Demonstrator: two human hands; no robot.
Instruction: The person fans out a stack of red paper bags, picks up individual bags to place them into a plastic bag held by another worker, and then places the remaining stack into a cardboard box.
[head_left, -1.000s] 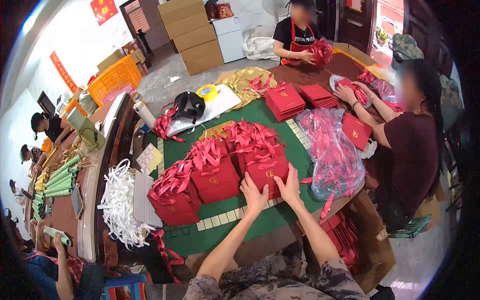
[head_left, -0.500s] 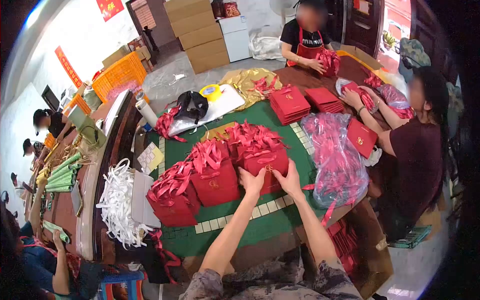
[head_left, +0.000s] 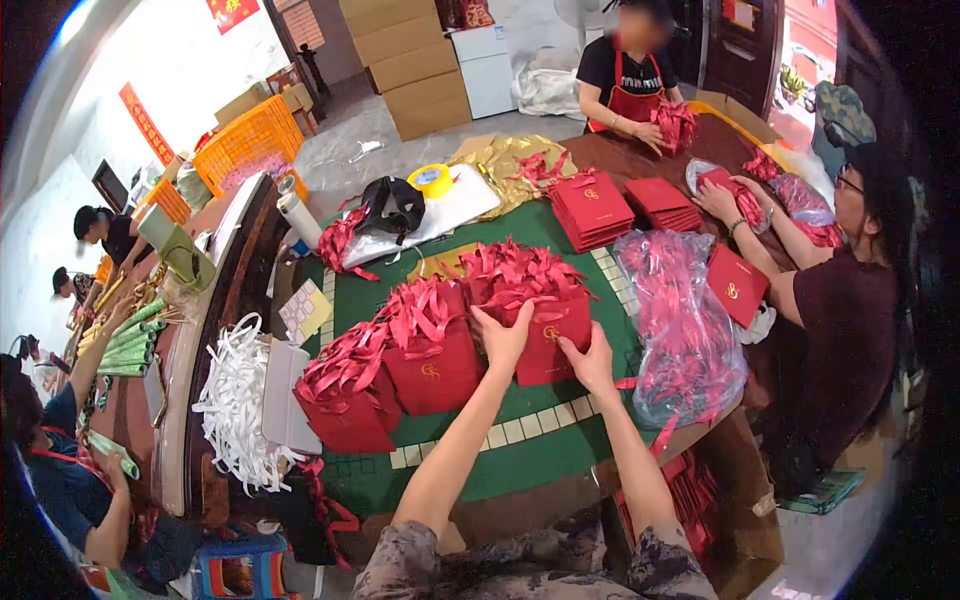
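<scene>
Three groups of red paper gift bags with ribbon handles stand in a row on the green table mat [head_left: 480, 484]. My left hand [head_left: 506, 338] holds the left side of the rightmost bag stack [head_left: 556, 352], thumb along its front. My right hand [head_left: 592, 364] grips the stack's right edge, with the thumb on the front face near the gold logo; its other fingers are hidden behind. To the left stand the middle bags [head_left: 430, 375] and the leftmost bags [head_left: 345, 420], topped with loose red ribbons.
A clear plastic bag of red ribboned items [head_left: 685, 340] lies on the right. Flat red bags [head_left: 590, 212] are stacked behind. White ribbons [head_left: 245, 410] fill a box on the left. Yellow tape [head_left: 430, 181] sits on a white board. Co-workers handle red items at the right and back.
My hands have moved farther apart on the rightmost stack, the left slightly up and the right outward. More of the front bag's face shows. The view has shifted slightly.
</scene>
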